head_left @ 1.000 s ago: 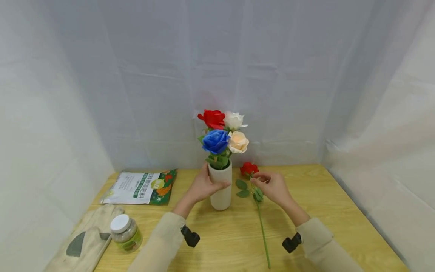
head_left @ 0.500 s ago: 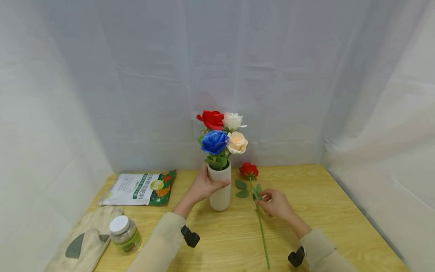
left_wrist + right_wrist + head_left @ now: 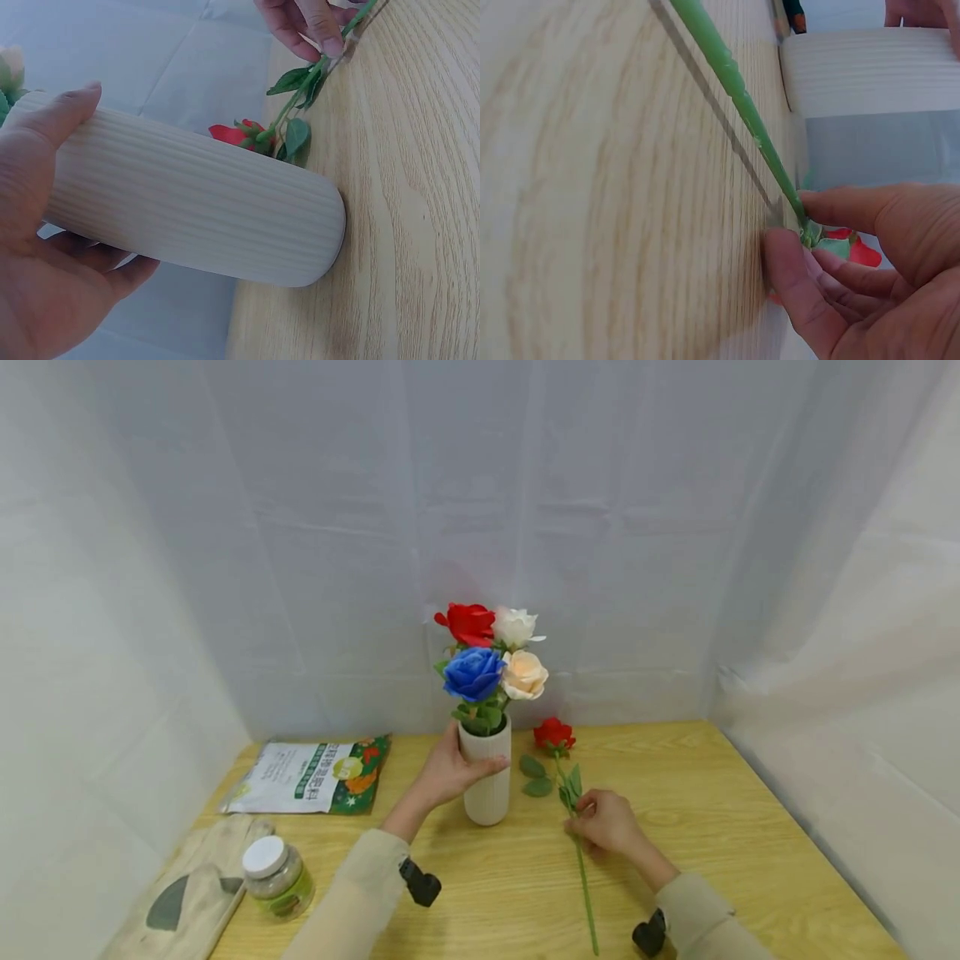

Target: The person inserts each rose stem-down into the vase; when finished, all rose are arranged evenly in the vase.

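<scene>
My left hand (image 3: 452,772) grips a white ribbed vase (image 3: 487,793) near its upper part, thumb across the front. The vase stands upright on the table and holds a red rose (image 3: 469,624), a white rose (image 3: 515,627), a blue rose (image 3: 474,674) and a peach rose (image 3: 524,675). To the right, my right hand (image 3: 607,823) pinches the green stem (image 3: 751,118) of another red rose (image 3: 554,733) just below its leaves (image 3: 572,787). In the right wrist view, thumb and fingertips meet at the stem. That rose lies along the table, its head toward the back.
A printed bag (image 3: 307,777) lies at the back left of the wooden table (image 3: 705,827). In front of it are a white-lidded jar (image 3: 277,875) and a beige cloth item (image 3: 187,893) with grey patches. Pale sheeting (image 3: 480,485) rises behind and at both sides.
My right hand has moved down the stem from just below the red bloom to below the leaves, and now pinches it there. The loose rose has shifted slightly. The left hand keeps its grip.
</scene>
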`<control>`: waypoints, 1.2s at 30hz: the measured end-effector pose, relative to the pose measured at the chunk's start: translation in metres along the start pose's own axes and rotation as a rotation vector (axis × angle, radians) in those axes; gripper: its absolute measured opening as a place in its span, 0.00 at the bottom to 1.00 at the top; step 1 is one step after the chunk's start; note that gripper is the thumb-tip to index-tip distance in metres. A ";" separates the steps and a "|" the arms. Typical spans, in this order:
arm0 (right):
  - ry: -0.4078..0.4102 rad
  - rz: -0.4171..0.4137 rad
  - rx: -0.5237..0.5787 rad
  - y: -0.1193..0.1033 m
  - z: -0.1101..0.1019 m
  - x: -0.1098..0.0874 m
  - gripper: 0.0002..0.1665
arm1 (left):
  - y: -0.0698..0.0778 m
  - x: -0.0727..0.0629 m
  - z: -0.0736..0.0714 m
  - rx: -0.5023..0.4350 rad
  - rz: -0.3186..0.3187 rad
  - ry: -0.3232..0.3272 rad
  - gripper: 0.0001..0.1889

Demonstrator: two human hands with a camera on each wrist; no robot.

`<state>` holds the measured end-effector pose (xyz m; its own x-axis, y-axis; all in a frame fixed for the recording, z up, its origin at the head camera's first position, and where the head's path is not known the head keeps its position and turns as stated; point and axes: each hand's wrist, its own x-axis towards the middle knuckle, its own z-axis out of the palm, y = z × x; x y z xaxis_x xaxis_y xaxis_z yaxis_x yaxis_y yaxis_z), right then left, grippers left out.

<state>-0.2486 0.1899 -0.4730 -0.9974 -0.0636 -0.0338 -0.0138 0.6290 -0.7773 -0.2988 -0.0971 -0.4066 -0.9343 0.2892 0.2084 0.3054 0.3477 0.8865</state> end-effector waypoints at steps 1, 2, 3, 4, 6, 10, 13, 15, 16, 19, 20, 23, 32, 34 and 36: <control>-0.005 0.010 0.006 0.000 0.000 0.000 0.15 | -0.001 0.000 0.000 0.001 0.000 0.001 0.48; -0.012 0.018 0.013 0.001 0.001 0.001 0.15 | -0.001 0.000 0.001 0.000 -0.003 0.000 0.48; -0.016 0.030 0.019 0.002 0.001 0.001 0.15 | -0.001 0.000 0.001 -0.001 -0.008 0.001 0.48; -0.016 0.040 0.022 0.002 0.001 0.001 0.15 | -0.001 -0.001 0.001 -0.003 -0.012 0.002 0.48; -0.016 0.054 0.026 0.002 0.000 0.002 0.15 | -0.001 -0.002 0.002 -0.007 -0.019 0.006 0.48; -0.020 0.083 0.032 0.003 -0.002 0.003 0.16 | -0.002 -0.009 0.002 0.002 -0.030 0.026 0.47; -0.036 0.092 0.073 0.002 -0.006 0.002 0.18 | -0.003 -0.015 0.002 0.002 -0.015 0.051 0.46; -0.049 0.088 0.133 -0.001 -0.010 0.001 0.20 | -0.005 -0.019 0.003 -0.011 -0.002 0.067 0.46; -0.051 0.080 0.168 -0.002 -0.013 0.001 0.21 | -0.005 -0.020 0.003 -0.021 0.001 0.075 0.46; -0.062 0.046 0.280 -0.011 -0.023 0.001 0.24 | -0.007 -0.024 0.004 -0.039 0.004 0.099 0.46; -0.060 0.033 0.313 -0.015 -0.027 0.001 0.24 | -0.008 -0.024 0.005 -0.043 0.004 0.108 0.46; -0.043 -0.007 0.394 -0.027 -0.041 0.001 0.25 | -0.008 -0.026 0.006 -0.041 0.010 0.134 0.46; 0.131 -0.107 0.655 -0.071 -0.078 0.002 0.18 | -0.008 -0.024 0.006 -0.047 0.024 0.153 0.45; 0.181 -0.128 0.700 -0.079 -0.083 0.003 0.16 | -0.008 -0.024 0.006 -0.047 0.016 0.146 0.46; 0.228 -0.150 0.735 -0.086 -0.086 0.004 0.14 | -0.009 -0.024 0.006 -0.046 0.013 0.141 0.46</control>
<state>-0.2578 0.2022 -0.3520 -0.9796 0.1037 0.1720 -0.1782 -0.0533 -0.9826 -0.2781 -0.1020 -0.4216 -0.9480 0.1641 0.2727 0.3115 0.3028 0.9007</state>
